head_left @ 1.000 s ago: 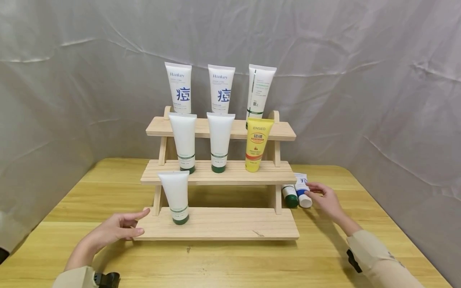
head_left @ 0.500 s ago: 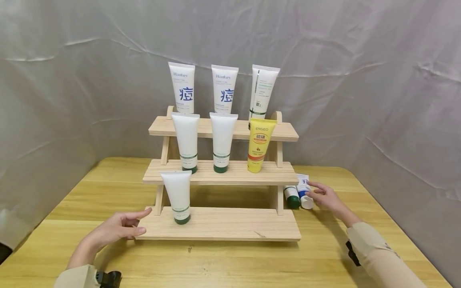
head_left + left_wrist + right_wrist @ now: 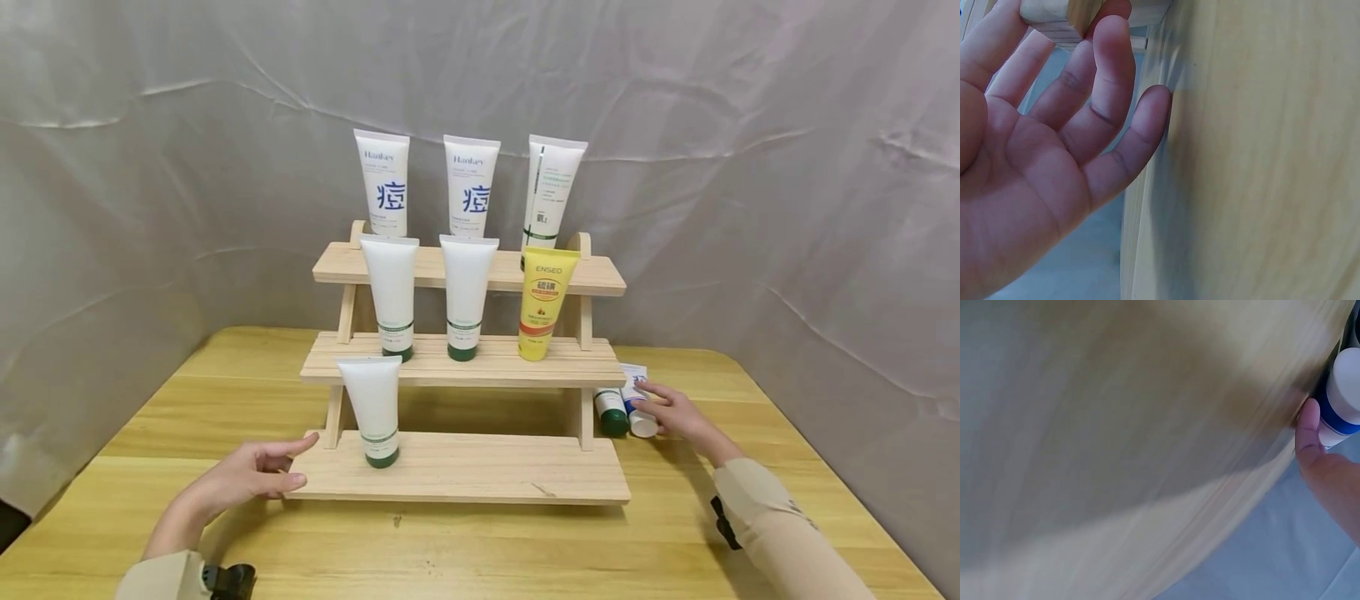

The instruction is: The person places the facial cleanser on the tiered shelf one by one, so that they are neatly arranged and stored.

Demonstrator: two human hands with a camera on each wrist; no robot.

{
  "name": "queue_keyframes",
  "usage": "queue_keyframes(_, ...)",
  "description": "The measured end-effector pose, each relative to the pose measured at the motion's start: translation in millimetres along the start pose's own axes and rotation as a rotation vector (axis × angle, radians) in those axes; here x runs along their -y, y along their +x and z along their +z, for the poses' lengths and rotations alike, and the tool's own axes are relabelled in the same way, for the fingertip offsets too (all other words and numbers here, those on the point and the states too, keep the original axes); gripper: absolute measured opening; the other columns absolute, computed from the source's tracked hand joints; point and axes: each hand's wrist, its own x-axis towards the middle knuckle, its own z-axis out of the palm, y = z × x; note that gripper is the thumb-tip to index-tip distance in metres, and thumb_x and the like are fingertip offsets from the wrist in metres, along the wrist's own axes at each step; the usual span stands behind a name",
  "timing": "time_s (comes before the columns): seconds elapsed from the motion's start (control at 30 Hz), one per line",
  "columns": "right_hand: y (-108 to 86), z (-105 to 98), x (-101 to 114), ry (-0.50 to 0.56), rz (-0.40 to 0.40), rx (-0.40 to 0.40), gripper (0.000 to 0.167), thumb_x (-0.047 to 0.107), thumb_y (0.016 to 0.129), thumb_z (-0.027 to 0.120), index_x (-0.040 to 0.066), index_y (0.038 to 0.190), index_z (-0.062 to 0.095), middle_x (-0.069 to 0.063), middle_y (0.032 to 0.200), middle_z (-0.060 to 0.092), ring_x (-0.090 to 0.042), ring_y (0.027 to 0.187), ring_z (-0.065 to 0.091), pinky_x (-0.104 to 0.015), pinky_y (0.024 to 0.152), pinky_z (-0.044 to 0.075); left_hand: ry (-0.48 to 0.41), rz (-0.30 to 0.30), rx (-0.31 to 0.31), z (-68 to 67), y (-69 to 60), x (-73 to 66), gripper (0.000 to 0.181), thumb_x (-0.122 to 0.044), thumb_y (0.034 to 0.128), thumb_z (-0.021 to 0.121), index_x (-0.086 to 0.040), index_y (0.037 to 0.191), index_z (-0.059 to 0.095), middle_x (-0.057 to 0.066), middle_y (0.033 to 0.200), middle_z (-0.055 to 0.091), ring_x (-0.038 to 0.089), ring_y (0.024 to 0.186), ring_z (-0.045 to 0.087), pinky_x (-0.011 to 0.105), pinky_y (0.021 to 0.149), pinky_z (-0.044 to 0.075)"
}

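A three-tier wooden display rack [image 3: 465,468] stands on the table. My left hand [image 3: 236,482] holds the left end of its bottom shelf, thumb at the front corner and index finger at the rear; the left wrist view shows curled fingers [image 3: 1113,69] against the shelf end. Right of the rack, my right hand [image 3: 678,417] grips a white squeeze tube with a blue band and white cap [image 3: 642,423], lying on the table. A finger touches its side in the right wrist view. Beside it lies a green-capped tube [image 3: 612,417], partly behind the rack.
On the bottom shelf stands one white green-capped tube [image 3: 372,408]. The middle shelf bears two white tubes [image 3: 465,292] and a yellow tube [image 3: 547,300]. Three white tubes [image 3: 386,183] stand on top. Grey cloth [image 3: 675,208] hangs behind the wooden table [image 3: 480,550].
The head view has shifted slightly, so the rack sits a little further right. My right fingers have closed in around the blue-banded tube. The left hand keeps its place on the shelf.
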Motion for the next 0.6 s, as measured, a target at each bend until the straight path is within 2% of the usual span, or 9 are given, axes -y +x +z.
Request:
queue_keyframes(0.2,1.3,0.7,4.9,0.025,0.013,0.013,0.059,0.024,0.092,0.051,-0.005,0.136,0.028,-0.028,0.115,0.050,-0.008,0.050,0.040,-0.026,0.052,0.044,0.010,0.014,0.003,0.0,0.3,-0.8,0.055,-0.008,0.0873,0.057,0.014,0.129,0.029,0.006,0.077,0.058,0.008,0.065,0.052,0.026,0.056,0.043)
queue_keyframes(0.43,3.2,3.7,4.2,0.027,0.044,0.017,0.054,0.017,0.090,0.054,-0.008,0.133,0.033,-0.036,0.127,0.036,-0.012,0.071,0.055,-0.034,0.062,0.050,0.002,0.025,0.011,0.4,-0.2,-1.9,0.055,-0.009,0.0873,0.057,0.015,0.128,0.028,0.005,0.076,0.059,0.008,0.064,0.052,0.026,0.056,0.043)
queue_keyframes(0.6,2.2,4.6,5.1,0.058,0.039,-0.010,0.051,0.009,0.087,0.055,-0.011,0.130,0.035,-0.035,0.118,0.044,-0.015,0.074,0.056,-0.036,0.064,0.050,0.001,0.023,0.009,0.4,-0.4,-2.2,0.055,-0.009,0.0873,0.057,0.015,0.128,0.029,0.006,0.077,0.059,0.008,0.064,0.052,0.026,0.056,0.043)
